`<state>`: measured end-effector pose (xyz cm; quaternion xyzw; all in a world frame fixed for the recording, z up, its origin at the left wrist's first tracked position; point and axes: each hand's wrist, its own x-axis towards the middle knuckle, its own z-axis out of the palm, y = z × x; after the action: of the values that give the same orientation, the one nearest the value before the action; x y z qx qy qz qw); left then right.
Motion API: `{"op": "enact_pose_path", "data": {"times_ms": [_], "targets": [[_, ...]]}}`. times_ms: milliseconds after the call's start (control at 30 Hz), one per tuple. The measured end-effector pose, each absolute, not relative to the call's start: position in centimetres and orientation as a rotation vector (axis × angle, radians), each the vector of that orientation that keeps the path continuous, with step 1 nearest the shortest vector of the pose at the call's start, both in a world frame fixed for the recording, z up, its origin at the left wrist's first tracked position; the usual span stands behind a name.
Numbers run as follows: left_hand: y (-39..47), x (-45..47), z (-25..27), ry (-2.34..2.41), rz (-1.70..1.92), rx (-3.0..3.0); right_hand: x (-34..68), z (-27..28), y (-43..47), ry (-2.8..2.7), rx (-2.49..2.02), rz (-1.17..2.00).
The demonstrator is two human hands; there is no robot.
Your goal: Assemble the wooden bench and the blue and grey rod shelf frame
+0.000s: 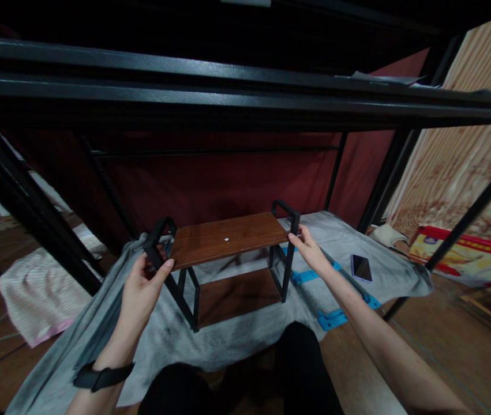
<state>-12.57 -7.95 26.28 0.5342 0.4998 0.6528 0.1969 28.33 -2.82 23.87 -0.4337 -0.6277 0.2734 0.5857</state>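
A small two-tier shelf rack [232,235] with brown wooden boards and black metal side frames stands upright on a grey cloth [245,340]. My left hand [143,288] is closed around its left side, thumb on the edge of the upper board, fingers partly hidden behind the frame. At the right end, my right hand [308,249] pinches the upper board's corner beside the black post. A tiny white speck lies on the upper board. The lower board [240,295] sits between the side frames near the cloth.
Right of the rack lie blue-ended dark bars [336,318] and a phone [362,268]. A thick black metal beam [228,86] crosses above my hands. Striped cloth [46,288] is at left; a red and yellow box [465,253] is at right.
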Motion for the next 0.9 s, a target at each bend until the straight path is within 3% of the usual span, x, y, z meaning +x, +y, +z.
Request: {"op": "enact_pose_path", "data": {"times_ms": [233, 567, 900], "targets": [[-9.0, -12.0, 26.6, 1.423, 1.886, 1.452, 28.2, 23.7, -3.4, -1.413, -0.979, 0.694], [-11.0, -14.4, 22.2, 1.315, 1.905, 1.112, 30.5, 20.9, -4.3, -1.267, -1.126, 0.704], [-9.6, -16.9, 28.6, 1.315, 1.856, 0.846, 31.7, 25.6, -3.3, -1.072, -1.163, 0.744]]}}
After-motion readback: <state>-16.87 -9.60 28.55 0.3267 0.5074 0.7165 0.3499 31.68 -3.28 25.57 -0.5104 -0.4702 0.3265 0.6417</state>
